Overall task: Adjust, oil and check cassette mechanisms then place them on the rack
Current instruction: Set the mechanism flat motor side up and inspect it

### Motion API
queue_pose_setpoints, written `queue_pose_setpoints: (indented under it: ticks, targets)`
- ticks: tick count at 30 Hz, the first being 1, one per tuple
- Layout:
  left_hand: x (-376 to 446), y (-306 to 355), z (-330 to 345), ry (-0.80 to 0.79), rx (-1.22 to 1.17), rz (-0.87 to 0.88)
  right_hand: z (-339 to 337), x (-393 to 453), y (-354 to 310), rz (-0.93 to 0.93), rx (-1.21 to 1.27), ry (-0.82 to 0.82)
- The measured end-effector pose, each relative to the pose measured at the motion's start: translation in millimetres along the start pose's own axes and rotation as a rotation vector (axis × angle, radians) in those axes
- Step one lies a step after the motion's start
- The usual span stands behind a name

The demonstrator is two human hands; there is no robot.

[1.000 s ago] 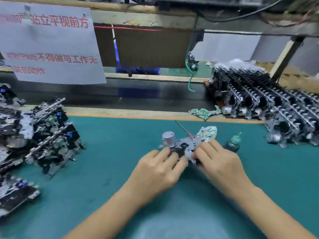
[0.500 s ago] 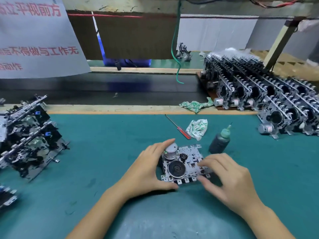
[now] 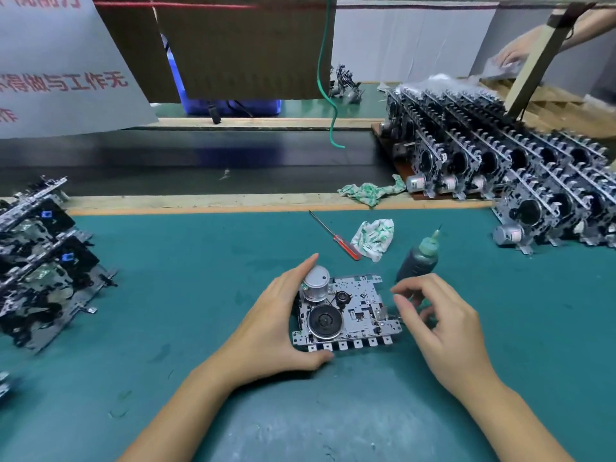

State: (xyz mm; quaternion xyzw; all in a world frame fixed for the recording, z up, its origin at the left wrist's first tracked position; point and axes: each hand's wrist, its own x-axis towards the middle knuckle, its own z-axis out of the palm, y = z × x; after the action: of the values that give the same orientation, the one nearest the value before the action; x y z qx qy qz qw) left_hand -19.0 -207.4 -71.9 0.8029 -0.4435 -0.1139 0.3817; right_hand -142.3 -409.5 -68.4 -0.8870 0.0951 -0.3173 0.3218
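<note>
A silver cassette mechanism (image 3: 356,311) with a round motor and a black flywheel lies flat on the green mat. My left hand (image 3: 276,321) grips its left edge, thumb under the near corner and fingers by the motor. My right hand (image 3: 440,325) hovers just off its right edge, fingers curled and apart, holding nothing. A dark oil bottle (image 3: 418,258) with a green nozzle stands just behind my right hand. The rack (image 3: 393,161) at the back right carries rows of upright mechanisms (image 3: 520,175).
A red-handled screwdriver (image 3: 336,235) and a crumpled cloth (image 3: 375,238) lie behind the mechanism. A second cloth (image 3: 366,192) rests on the wooden strip. Stacked mechanisms (image 3: 40,275) fill the left. A green cable (image 3: 328,95) hangs down. Another person's hand (image 3: 513,53) is at top right.
The mechanism was turned flywheel side up and laid flat on the mat. My right hand has come off its right edge. The view has tilted down and closer.
</note>
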Motion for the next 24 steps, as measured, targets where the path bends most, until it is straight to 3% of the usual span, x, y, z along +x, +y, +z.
queue_pose_setpoints:
  ticks: [5,16,18,20,22,24]
  targets:
    - [1.9,-0.5,0.2,0.013,0.143,0.018,1.7,-1.1,-0.8,0.01,-0.005,-0.019]
    - [-3.9,-12.1,-5.3,-0.007,-0.028,-0.027,-2.4,-0.3,-6.3,-0.011,0.011,-0.045]
    - [-4.4,-14.2,-5.9,-0.027,-0.055,-0.024,-5.4,1.6,-9.1,-0.019,0.026,-0.155]
    - [-4.5,-15.2,-5.9,-0.053,-0.076,-0.007,-7.6,5.5,-12.1,-0.013,0.009,-0.399]
    - [-4.4,-15.2,-5.1,-0.055,-0.081,0.012,-7.6,13.4,-14.5,-0.049,-0.132,-0.617]
    - [-4.5,-14.2,-4.8,-0.05,-0.088,0.013,-5.0,23.1,-16.5,-0.146,-0.347,-0.728]
